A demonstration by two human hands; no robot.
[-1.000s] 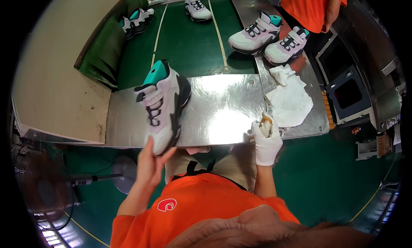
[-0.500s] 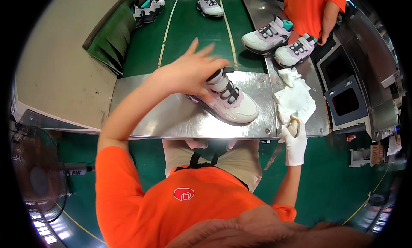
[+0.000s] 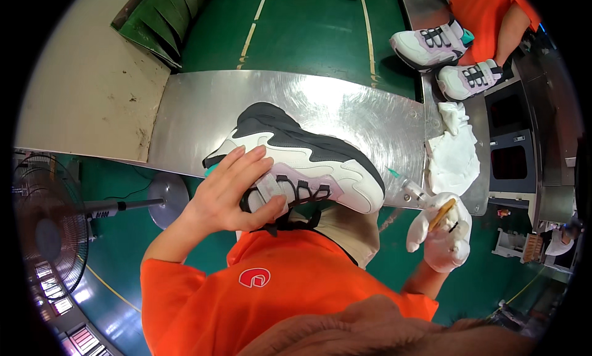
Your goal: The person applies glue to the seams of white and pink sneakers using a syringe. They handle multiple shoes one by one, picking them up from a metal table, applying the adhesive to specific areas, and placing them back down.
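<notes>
Sneaker [image 3: 308, 155], tipped on its side with the sole turned away from the person, lies at the front edge of the steel worktop [image 3: 191, 115], its lacing side reaching past that edge toward the body. The bare left hand [image 3: 228, 192] grips the ankle end, fingers laid over the side and thumb across the strap. The gloved right hand [image 3: 445, 239], beyond the front edge, is curled around a syringe [image 3: 412, 188] whose green tip sits just beside the toe; whether they touch, I cannot tell. Steel shows between the heel and the beige panel [image 3: 92, 91] at left, and beyond the sole to the green belt [image 3: 314, 41]. Room right of the toe is narrower, bounded by a white cloth [image 3: 453, 162]. Farther off, a second sneaker [image 3: 425, 46] overhangs the belt's right border.
</notes>
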